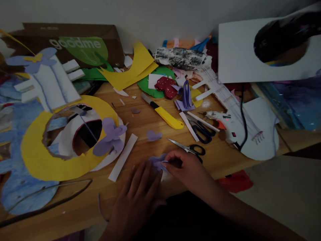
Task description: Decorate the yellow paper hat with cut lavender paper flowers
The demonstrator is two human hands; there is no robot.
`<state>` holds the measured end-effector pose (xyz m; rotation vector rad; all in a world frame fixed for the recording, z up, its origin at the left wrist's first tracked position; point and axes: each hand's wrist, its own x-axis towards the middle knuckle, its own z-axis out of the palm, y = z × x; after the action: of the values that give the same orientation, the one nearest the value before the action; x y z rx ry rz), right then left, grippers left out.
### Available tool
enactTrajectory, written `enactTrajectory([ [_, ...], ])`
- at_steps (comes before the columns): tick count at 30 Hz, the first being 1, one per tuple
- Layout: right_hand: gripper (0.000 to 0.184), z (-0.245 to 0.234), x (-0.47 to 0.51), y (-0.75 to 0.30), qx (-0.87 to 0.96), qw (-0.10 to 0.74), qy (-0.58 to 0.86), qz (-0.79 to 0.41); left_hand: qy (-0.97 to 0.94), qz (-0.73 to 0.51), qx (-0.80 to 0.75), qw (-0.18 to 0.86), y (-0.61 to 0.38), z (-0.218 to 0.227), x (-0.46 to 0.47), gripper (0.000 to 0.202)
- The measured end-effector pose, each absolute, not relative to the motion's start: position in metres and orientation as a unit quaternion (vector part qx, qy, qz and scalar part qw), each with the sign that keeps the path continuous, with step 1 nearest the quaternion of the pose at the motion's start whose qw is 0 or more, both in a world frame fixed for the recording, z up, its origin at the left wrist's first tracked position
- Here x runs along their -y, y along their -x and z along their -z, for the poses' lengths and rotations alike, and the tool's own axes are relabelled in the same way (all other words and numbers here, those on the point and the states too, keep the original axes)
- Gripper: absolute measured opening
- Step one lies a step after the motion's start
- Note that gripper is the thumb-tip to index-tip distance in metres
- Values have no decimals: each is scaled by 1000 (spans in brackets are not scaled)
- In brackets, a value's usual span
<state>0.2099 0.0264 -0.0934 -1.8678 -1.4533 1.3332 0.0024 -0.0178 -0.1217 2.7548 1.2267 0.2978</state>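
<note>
A small purple paper flower [156, 161] lies near the front edge of the wooden table. My right hand [187, 169] pinches its right side between thumb and forefinger. My left hand [141, 192] lies with fingers stretched out, their tips against the flower's left side and partly covering it. Just beyond my right hand rest small scissors [187, 146], blades apart. A loose purple paper piece [153, 135] lies behind the flower, and a white paper strip [122, 157] is left of my hands.
A yellow paper ring [67, 170] with a purple paper flower [110, 135] lies left. Behind are a yellow utility knife [169, 117], dark-handled scissors [203, 130] and a white glue gun [230, 127] with a black cord. A brown box [75, 30] stands at the wall.
</note>
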Motion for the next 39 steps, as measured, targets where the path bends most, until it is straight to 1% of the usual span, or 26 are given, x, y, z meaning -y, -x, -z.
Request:
enactTrajectory([
  [5,3,94,-28,-208,533,189,685,-460,-916,-116,-384,19,-2,116,12,64],
  [10,4,91,-31,-203,534,173,695,-449,-916,-124,-380,26,-2,118,9,60],
  [27,7,87,-31,-192,535,132,724,-415,-916,-125,-379,41,1,121,10,69],
  [35,8,91,-30,-190,559,140,706,-411,-916,-122,-379,40,2,120,11,70],
  [39,4,83,-28,-191,557,144,701,-421,-916,-127,-379,37,2,121,11,70],
])
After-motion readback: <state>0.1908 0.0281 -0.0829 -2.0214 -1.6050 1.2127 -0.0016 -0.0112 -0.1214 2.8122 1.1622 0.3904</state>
